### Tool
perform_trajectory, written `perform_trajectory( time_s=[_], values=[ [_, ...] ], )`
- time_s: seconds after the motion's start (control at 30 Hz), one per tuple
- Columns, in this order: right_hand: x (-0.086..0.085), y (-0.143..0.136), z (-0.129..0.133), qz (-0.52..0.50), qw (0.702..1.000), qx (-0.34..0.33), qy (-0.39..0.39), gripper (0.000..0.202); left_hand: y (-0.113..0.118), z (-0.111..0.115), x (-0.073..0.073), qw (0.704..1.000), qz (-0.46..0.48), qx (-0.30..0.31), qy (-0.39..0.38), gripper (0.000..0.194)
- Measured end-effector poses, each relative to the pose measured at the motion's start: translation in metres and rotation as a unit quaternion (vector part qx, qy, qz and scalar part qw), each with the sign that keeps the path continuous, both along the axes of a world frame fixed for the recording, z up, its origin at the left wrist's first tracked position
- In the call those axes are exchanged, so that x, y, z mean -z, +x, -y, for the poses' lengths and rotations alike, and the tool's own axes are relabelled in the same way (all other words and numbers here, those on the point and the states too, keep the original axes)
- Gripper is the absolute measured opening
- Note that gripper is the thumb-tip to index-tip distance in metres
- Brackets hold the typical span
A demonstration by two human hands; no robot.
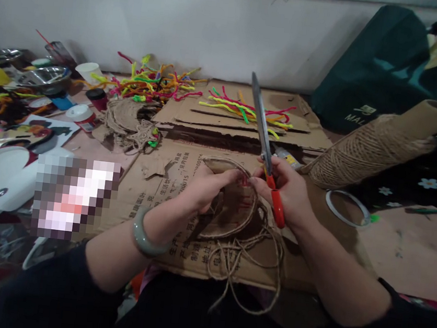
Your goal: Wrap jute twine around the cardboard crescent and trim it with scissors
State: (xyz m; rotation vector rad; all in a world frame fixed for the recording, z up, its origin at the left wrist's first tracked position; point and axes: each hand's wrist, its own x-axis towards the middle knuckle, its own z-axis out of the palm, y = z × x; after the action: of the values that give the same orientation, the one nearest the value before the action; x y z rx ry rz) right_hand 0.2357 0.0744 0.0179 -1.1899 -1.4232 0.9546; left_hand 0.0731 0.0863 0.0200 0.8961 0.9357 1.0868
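My left hand (203, 188) grips a curved cardboard piece (228, 215) with jute twine running along its rim, thumb on its upper edge. In my right hand (287, 185) are scissors (263, 121) with orange handles, their blades pointing up and away, seemingly together. The right thumb and a fingertip also press at the twine-covered edge of the cardboard, close to the left thumb. Loose twine (233, 258) trails in loops below the piece, over the printed cardboard sheet (150, 209) and past its near edge.
A large twine spool (378, 150) lies tilted at right, beside a pale ring (347, 207) and a dark green bag (371, 71). Colourful fuzzy stems (248, 107) lie behind. Twine-covered pieces (128, 122), paint jars (80, 115) and a white device (31, 179) are at left.
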Motion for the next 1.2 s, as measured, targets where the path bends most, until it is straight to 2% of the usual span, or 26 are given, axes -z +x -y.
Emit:
perform_trajectory(
  time_s=[0.2, 0.57, 0.8, 1.03, 1.2],
  values=[
    [0.0068, -0.0004, -0.0004, 0.08, 0.996, 0.016, 0.032, 0.039, 0.0046, 0.001, 0.0014, 0.999, 0.016, 0.023, 0.017, 0.009],
    [0.0071, -0.0039, -0.0026, 0.032, 0.999, 0.022, 0.022, 0.036, 0.0048, 0.0024, 0.0035, 0.999, 0.016, 0.042, 0.029, 0.008],
    [-0.0006, -0.002, -0.0045, -0.016, 1.0, -0.011, -0.012, 0.036, 0.0019, 0.0002, 0.0039, 0.999, 0.01, 0.012, 0.039, 0.01],
    [0.0018, -0.002, -0.0049, 0.015, 1.0, -0.015, -0.002, 0.035, 0.0021, 0.0008, 0.0026, 0.999, 0.011, 0.019, 0.035, 0.011],
    [0.0016, -0.0019, -0.0048, -0.018, 0.999, -0.035, -0.023, 0.036, 0.0007, -0.0004, 0.0005, 0.999, -0.004, 0.022, 0.043, 0.009]
  ],
)
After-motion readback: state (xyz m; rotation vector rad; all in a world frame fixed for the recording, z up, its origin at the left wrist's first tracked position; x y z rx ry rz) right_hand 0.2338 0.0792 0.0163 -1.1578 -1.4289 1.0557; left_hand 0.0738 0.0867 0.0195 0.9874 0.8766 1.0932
